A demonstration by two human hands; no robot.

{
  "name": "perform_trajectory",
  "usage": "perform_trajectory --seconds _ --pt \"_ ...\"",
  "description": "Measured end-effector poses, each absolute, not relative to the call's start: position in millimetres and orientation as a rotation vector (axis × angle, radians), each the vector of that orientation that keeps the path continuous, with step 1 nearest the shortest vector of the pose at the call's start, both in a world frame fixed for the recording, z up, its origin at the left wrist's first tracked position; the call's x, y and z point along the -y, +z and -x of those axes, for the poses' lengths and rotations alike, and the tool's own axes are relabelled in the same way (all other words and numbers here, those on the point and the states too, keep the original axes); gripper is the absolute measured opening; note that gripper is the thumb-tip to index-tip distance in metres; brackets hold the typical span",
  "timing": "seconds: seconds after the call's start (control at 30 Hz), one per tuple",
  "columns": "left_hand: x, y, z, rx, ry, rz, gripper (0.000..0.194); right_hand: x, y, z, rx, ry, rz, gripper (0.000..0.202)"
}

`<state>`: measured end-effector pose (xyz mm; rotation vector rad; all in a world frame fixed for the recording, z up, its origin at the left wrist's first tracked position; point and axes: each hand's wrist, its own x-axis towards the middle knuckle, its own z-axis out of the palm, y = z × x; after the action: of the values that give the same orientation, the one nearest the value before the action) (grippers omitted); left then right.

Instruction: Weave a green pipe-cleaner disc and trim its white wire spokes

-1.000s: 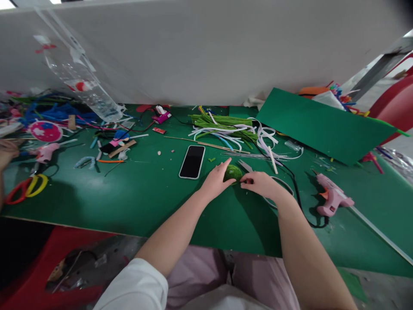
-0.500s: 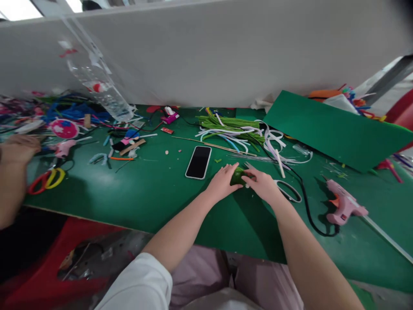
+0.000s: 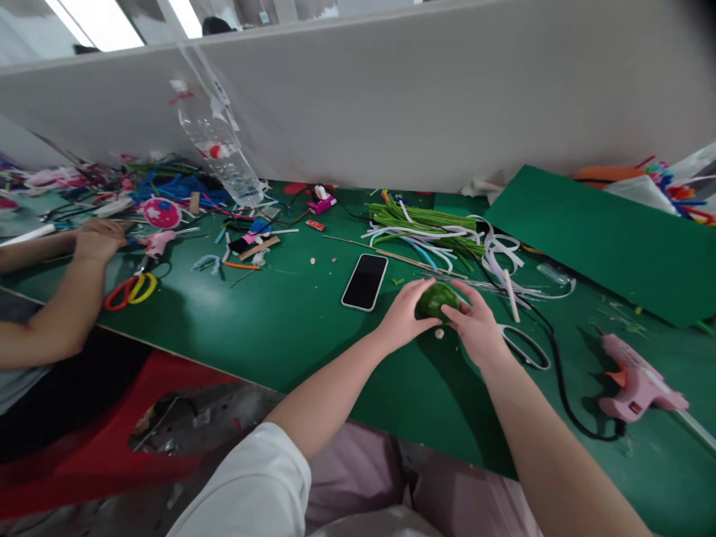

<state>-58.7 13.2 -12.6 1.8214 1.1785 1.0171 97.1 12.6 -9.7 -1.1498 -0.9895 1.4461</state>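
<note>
A round, dark green ball-like object (image 3: 437, 302) is held between my two hands, low over the green table. My left hand (image 3: 407, 309) curves round its left side with the thumb below. From the right, my right hand (image 3: 473, 321) grips it with thumb and fingers. What the ball is made of I cannot make out. Just under it lies a small whitish bit (image 3: 439, 333). Scissors (image 3: 526, 347) with pale handles rest beside my right hand, their blades partly hidden. A phone (image 3: 365, 282) lies to the left of my hands.
Green pipe cleaners (image 3: 425, 224) lie behind my hands. A pink glue gun (image 3: 638, 380) with a black cord is at right, near a green sheet (image 3: 604, 239). At left are a plastic bottle (image 3: 224, 156), red-and-yellow scissors (image 3: 131, 291) and another person's hands (image 3: 101, 235).
The view has turned a little left, so the table things sit further right. Both hands keep hold of the green ball, which shows more now as my right fingers have shifted.
</note>
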Motion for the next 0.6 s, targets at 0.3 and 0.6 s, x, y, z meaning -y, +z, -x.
perform_trajectory --seconds 0.3,0.6 --pt "-17.7 -9.3 56.0 -0.771 1.063 -0.853 0.033 -13.9 -9.7 -96.6 0.731 1.639 0.827 0.043" --pt "-17.2 -7.7 60.9 -0.75 1.1 -0.886 0.025 -12.6 -5.0 -97.0 0.774 1.698 0.811 0.021"
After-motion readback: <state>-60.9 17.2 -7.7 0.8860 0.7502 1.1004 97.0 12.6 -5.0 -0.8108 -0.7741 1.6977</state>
